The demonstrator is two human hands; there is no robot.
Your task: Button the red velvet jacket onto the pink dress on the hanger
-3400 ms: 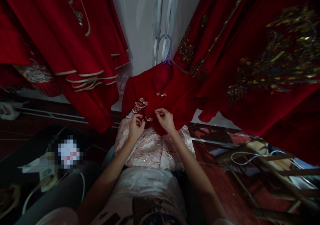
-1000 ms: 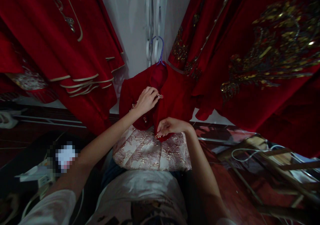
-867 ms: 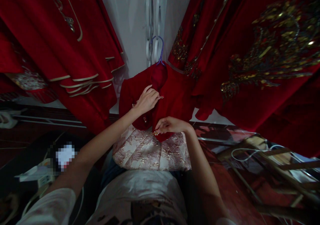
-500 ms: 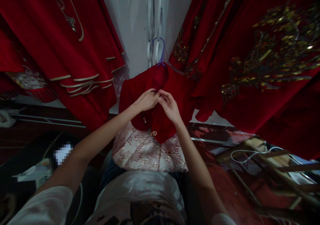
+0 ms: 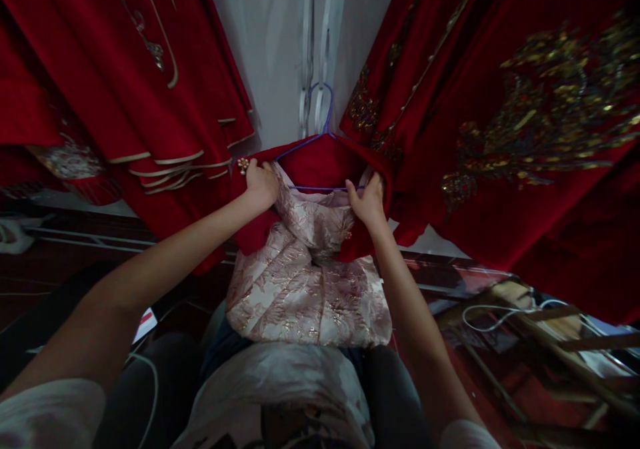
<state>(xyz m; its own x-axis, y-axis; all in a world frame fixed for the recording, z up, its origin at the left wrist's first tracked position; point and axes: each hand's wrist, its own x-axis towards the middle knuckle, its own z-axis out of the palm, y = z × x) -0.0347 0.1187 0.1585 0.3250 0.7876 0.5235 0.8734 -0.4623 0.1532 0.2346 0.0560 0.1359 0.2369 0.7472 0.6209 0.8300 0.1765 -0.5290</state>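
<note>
A purple wire hanger (image 5: 330, 109) hangs by its hook in front of me and carries a short red jacket (image 5: 325, 159) over a pale pink brocade dress (image 5: 310, 296). The jacket's front is spread apart, showing the dress's straps and neckline and the hanger's lower bar. My left hand (image 5: 263, 184) is closed on the jacket's left front edge, beside the strap and a pearl flower-shaped ornament (image 5: 243, 165). At the right side, my right hand (image 5: 369, 199) grips the other front edge near the strap, thumb toward the neckline; its fingertips are partly hidden. The dress's skirt lies over my lap.
Long red garments with pale trim (image 5: 190, 102) hang at left. On the right hangs a red garment with gold sequin embroidery (image 5: 555, 116). A wooden stool-like frame (image 5: 490, 362) with a white cable stands at lower right. A white wall (image 5: 260, 42) rises behind.
My hands were together at the jacket's middle; they have moved apart, spreading its front and uncovering the dress's neckline and the hanger's bar.
</note>
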